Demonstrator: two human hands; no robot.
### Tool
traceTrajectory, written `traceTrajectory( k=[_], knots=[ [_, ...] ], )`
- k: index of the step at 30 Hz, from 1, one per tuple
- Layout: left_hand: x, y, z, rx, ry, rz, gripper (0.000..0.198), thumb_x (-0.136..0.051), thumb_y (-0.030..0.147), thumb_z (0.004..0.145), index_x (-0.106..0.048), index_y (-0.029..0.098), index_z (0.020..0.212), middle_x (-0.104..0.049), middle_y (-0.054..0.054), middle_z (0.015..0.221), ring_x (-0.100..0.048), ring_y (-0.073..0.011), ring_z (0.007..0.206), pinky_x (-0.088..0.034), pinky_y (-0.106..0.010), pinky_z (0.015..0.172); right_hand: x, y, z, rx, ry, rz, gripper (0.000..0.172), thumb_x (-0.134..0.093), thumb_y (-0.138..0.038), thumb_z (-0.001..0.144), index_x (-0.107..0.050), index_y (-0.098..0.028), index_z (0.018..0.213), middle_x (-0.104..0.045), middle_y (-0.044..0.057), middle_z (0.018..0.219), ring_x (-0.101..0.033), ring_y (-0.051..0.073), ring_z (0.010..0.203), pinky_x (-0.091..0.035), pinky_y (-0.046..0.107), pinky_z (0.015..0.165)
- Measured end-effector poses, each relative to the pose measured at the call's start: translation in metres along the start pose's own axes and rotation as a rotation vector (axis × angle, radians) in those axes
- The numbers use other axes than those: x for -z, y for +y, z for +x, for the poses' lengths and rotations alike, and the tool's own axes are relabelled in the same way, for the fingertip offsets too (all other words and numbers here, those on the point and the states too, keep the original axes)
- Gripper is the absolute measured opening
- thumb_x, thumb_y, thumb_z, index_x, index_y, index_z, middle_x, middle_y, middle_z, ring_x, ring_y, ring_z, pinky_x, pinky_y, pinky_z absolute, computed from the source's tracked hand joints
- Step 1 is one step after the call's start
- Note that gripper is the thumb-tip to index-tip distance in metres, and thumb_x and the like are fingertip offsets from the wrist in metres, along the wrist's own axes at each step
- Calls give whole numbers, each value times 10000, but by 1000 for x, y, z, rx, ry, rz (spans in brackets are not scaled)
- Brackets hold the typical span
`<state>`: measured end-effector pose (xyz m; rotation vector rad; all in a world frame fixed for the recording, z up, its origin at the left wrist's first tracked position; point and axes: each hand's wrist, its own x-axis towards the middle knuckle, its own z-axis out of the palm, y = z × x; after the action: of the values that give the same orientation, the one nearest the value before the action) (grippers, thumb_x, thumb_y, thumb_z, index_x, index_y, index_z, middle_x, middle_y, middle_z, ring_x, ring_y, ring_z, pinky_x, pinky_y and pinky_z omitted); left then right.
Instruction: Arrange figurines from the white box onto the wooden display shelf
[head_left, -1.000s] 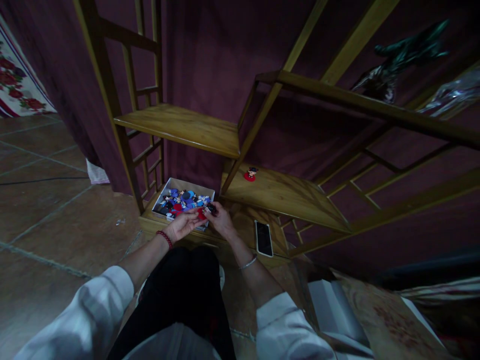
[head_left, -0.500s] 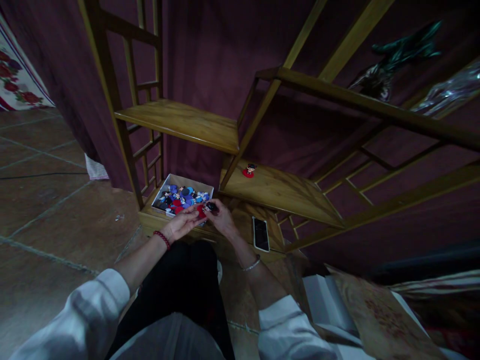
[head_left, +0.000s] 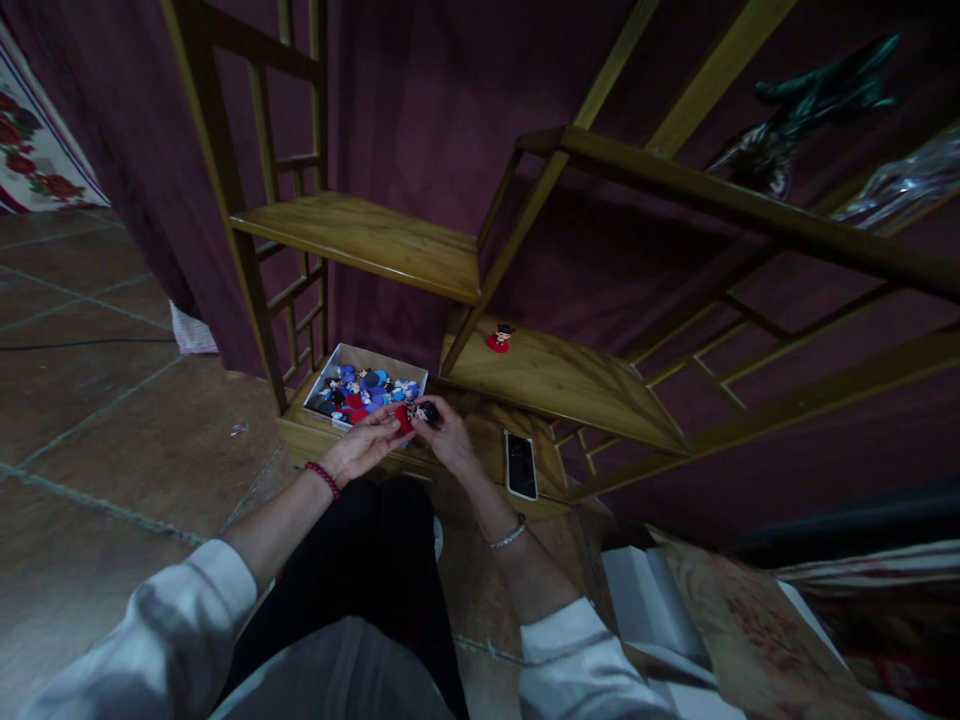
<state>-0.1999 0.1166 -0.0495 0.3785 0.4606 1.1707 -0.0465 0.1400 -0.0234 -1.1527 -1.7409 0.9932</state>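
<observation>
My left hand (head_left: 365, 449) and my right hand (head_left: 448, 440) meet just in front of a white box (head_left: 339, 357) full of several small blue, red and dark figurines. Between their fingertips they pinch one small figurine with a red base and a dark head (head_left: 415, 414). The left fingers hold the red part, the right fingers the dark part. The box rests on the lowest board of a wooden shelf unit (head_left: 480, 455). Another red and black figurine (head_left: 499, 338) stands alone on the low shelf to the right.
A phone (head_left: 519, 465) lies on the bottom board right of my hands. The wooden shelf (head_left: 360, 235) has slanted posts against a dark red curtain. Brown floor tiles (head_left: 112, 430) spread to the left. A white box and patterned board (head_left: 720, 630) lie at lower right.
The view has shifted slightly. My hands stay together at the box's front edge, still working the same small figurine between the fingertips.
</observation>
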Motion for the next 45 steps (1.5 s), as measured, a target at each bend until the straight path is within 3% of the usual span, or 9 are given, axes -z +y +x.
traceTrajectory(
  k=[14,32,45],
  knots=[
    [-12,-1,-2,7,-6,34,284,-549,-14,707,-602,132,945,-652,-47,903,-607,-153,891,-403,-401,945,14,-5,-3,1,-65,-51,224,-543,-291,711,-586,-221,920,-618,-10,865,-553,150,780,-435,280,745],
    [-7,-2,-1,23,-15,54,240,-548,20,733,-614,120,941,-641,-68,968,-601,-148,898,-409,-381,939,27,-17,-1,36,-195,-5,205,-551,-277,702,-591,-212,892,-615,-19,865,-558,140,777,-441,261,729],
    [-15,-3,-1,56,9,91,209,-549,18,732,-627,94,910,-655,-83,910,-614,-144,839,-439,-366,905,28,-15,-1,122,-192,-100,197,-525,-251,721,-587,-208,902,-612,-8,866,-551,148,815,-430,271,746]
  ],
)
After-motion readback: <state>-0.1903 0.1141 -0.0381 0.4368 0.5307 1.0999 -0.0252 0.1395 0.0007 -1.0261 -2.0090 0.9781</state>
